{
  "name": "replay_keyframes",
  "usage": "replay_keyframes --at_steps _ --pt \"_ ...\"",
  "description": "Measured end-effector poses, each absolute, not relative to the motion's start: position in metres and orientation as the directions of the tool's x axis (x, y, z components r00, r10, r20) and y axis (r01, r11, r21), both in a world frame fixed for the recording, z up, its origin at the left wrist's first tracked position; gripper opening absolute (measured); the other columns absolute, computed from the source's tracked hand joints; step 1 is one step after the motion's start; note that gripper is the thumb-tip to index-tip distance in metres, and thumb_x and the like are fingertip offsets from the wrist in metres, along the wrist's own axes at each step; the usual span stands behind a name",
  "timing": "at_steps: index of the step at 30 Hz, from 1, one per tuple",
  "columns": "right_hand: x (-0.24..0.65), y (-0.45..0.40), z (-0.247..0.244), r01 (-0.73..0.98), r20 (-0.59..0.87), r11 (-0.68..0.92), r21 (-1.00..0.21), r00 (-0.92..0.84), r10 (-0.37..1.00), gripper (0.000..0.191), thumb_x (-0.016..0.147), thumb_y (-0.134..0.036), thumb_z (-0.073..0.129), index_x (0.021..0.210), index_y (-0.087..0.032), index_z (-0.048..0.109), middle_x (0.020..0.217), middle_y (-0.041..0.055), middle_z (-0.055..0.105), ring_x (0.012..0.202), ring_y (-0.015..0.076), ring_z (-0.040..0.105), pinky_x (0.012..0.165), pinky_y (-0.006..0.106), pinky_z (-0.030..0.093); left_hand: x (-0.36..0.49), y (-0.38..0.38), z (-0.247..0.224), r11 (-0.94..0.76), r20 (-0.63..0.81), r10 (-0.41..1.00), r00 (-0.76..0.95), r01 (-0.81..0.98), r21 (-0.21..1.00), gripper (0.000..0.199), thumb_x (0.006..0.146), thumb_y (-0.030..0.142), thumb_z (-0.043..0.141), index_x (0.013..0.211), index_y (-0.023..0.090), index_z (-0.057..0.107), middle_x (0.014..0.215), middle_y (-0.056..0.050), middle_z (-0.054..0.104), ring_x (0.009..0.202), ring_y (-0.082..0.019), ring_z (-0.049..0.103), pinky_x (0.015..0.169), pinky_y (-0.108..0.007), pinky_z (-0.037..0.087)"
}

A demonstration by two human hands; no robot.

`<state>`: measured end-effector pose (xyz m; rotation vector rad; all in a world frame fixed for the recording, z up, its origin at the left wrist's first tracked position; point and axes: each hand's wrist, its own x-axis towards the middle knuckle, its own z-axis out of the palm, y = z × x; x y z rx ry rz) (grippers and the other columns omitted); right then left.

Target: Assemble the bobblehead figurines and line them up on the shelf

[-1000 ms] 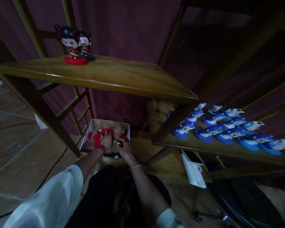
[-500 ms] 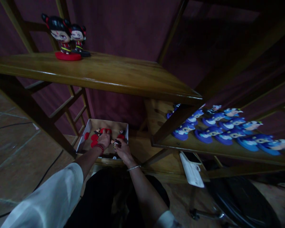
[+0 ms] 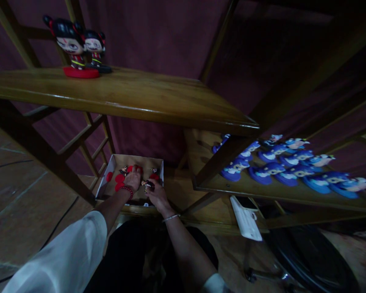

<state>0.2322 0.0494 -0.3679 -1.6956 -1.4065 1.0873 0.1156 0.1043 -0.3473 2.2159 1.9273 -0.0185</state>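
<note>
So the small figure (image 3: 149,186) was inside the box (image 3: 104,179), toward its front edge and right of the middle, pinched in the fingers of the right hand (image 3: 157,197). The left hand (image 3: 132,180) was right beside it, palm up and fingers loosely spread over some red, couldn't tell if they touched it. Red discs (image 3: 119,180) sat just left of that hand, plus a red piece (image 3: 109,176) against the box's left wall. Another little figure (image 3: 123,169) lay behind the left hand, and one more (image 3: 153,170) was by the back right corner. The box itself was on the low board (image 3: 175,185), near its left end. Up on the top shelf (image 3: 158,95), two black-haired figures (image 3: 77,49) stood close together near the left end, one on a red base, one on a dark one. Over on the right shelf (image 3: 207,179), blue figures (image 3: 268,173) stood in rows, with a white thing (image 3: 246,221) below its front edge.
</note>
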Motion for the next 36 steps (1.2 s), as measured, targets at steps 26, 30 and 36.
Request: replay_keyframes --at_steps 26,30,36 --pt "0.233 0.048 -0.366 0.41 -0.182 -0.197 -0.89 0.075 0.98 0.033 0.073 -0.021 0.053 0.105 -0.027 0.055 0.088 -0.0021 0.064 0.074 0.0114 0.062 0.066 0.022 0.051 0.113 0.094 -0.344 -0.213 -0.13 0.965 0.228 0.969 0.125 0.043 0.084 0.01 0.029 0.124 0.021 0.038 0.122 -0.014 0.04 0.108 -0.022 0.047 0.083 -0.032 0.042" --pt "0.233 0.049 -0.367 0.414 -0.182 -0.194 -0.89 0.069 0.981 0.032 0.073 -0.021 0.053 0.104 -0.026 0.056 0.086 -0.002 0.065 0.074 0.0112 0.062 0.067 0.023 0.051 0.112 0.092 -0.346 -0.253 -0.107 0.958 0.266 0.96 0.121 0.043 0.083 0.006 0.027 0.122 0.016 0.041 0.126 -0.012 0.042 0.114 -0.021 0.042 0.089 -0.031 0.039" --pt "0.234 0.048 -0.367 0.408 -0.169 -0.186 -0.894 0.076 0.983 0.031 0.073 -0.021 0.053 0.104 -0.027 0.056 0.081 -0.0029 0.064 0.073 0.0113 0.061 0.066 0.023 0.051 0.112 0.09 -0.348 -0.255 -0.105 0.959 0.262 0.964 0.077 0.042 0.083 0.008 0.027 0.122 0.012 0.041 0.124 -0.014 0.044 0.108 -0.024 0.046 0.087 -0.033 0.04"
